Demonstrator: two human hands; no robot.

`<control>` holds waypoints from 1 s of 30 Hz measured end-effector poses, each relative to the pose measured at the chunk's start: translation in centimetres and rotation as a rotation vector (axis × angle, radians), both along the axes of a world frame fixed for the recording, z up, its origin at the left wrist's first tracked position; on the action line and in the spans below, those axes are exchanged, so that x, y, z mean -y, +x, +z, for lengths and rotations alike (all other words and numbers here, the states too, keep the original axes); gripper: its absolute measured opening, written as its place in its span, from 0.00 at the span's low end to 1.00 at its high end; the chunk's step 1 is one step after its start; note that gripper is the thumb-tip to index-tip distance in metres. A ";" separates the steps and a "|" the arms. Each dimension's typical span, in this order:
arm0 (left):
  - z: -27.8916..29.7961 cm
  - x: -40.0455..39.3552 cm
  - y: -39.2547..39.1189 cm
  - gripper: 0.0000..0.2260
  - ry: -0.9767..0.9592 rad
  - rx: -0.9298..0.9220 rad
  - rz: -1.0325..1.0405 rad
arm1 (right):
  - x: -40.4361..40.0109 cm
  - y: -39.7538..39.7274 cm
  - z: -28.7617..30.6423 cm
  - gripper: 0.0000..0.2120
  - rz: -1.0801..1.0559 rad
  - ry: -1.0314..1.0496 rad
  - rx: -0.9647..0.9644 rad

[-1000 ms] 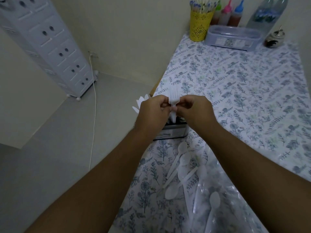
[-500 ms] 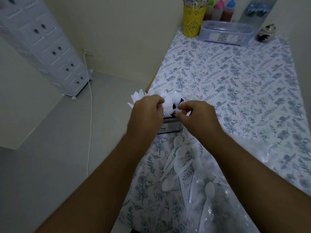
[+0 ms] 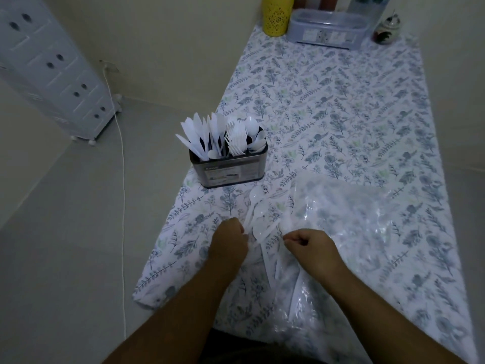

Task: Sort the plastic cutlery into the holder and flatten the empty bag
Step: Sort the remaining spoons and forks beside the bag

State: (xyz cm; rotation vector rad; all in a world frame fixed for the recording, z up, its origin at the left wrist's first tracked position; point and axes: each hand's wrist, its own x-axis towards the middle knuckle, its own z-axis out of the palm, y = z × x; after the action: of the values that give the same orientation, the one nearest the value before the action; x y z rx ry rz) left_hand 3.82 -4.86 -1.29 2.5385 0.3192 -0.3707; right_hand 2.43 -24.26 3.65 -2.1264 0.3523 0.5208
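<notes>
A dark metal cutlery holder (image 3: 231, 172) stands near the table's left edge, holding white plastic knives at its left, forks in the middle and spoons at its right. Several loose white plastic spoons (image 3: 258, 219) lie on the floral tablecloth in front of it. A crumpled clear plastic bag (image 3: 354, 232) lies to their right. My left hand (image 3: 229, 244) is down at the spoon handles with its fingers curled; whether it grips one is hidden. My right hand (image 3: 312, 249) hovers at the bag's left edge beside the spoons, fingers curled, with nothing plainly in it.
At the far end of the table stand a yellow perforated cup (image 3: 278, 15), a lidded plastic box (image 3: 328, 28) and a small ceramic jar (image 3: 387, 30). A white drawer unit (image 3: 49, 67) and a cord (image 3: 122, 179) are on the floor at the left.
Both hands left the holder, where they had set a fork in, and came down toward me to the loose spoons. The holder now shows fully.
</notes>
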 end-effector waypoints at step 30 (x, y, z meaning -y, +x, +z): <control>1.0 -0.9 1.5 0.08 -0.144 0.148 0.032 | -0.7 -1.6 1.5 0.10 -0.477 0.699 -0.323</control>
State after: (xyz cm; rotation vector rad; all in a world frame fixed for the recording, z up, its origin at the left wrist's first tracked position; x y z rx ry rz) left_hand 5.27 -3.94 -0.26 2.4001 0.2663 -0.1857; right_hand 0.81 -23.56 5.14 -1.2294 0.7176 0.5938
